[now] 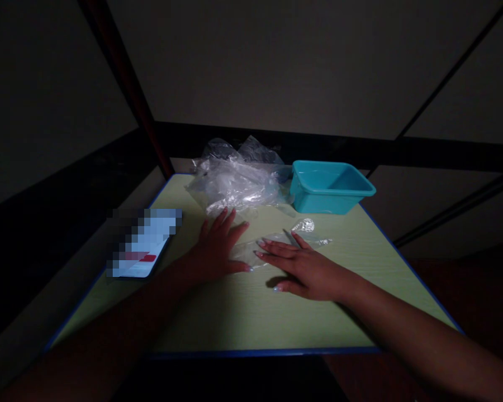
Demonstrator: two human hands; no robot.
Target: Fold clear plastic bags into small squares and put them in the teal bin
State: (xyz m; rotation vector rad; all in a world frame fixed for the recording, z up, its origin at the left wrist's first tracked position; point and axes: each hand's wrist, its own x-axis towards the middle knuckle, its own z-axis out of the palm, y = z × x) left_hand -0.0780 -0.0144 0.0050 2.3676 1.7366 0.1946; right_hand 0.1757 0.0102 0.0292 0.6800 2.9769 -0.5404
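A clear plastic bag [251,252] lies flattened on the table, its right end creased and shiny. My left hand [218,245] rests on its left end with the fingers spread. Across the bag's right part lies my right hand [305,265], palm down, fingers stretched out toward the left. Both hands press flat and grip nothing. Just beyond the left fingertips sits a loose pile of crumpled clear plastic bags [238,181]. The part of the flattened bag under my palms is hidden.
A turquoise plastic bin [324,202] stands at the table's back right, touching or close to the pile. On the left lies a phone [146,245] with a lit, blurred screen. The pale table [268,329] has a blue edge; dark walls rise behind it.
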